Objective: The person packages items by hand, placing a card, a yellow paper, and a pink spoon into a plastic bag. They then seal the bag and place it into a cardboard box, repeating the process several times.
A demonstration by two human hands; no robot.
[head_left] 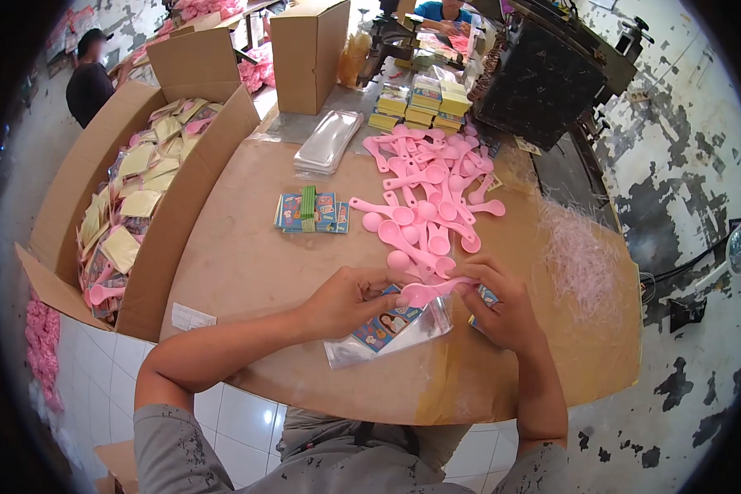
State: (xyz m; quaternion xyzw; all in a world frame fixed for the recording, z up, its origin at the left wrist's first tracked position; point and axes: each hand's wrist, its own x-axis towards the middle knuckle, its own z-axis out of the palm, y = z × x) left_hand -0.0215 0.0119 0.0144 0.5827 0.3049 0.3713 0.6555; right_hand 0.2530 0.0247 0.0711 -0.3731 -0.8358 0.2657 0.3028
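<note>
A pink measuring spoon (432, 290) is held level between my two hands. My right hand (506, 309) pinches the end of its handle, fingers curled. The fingers of my left hand (350, 303) are closed at the bowl end. Beneath them, a blue printed card (384, 328) lies on clear plastic bags (346, 352) near the table's front edge. Part of another blue card (482, 306) shows beside my right hand. Just beyond the hands spreads a heap of pink spoons (428, 185).
A stack of blue cards (310, 212) with a green band lies left of the heap, below clear bags (329, 142). Yellow-edged card stacks (424, 103) stand behind. An open carton (185, 206) of packed spoons is at left. Plastic shreds (580, 255) lie right. Two people are in the background.
</note>
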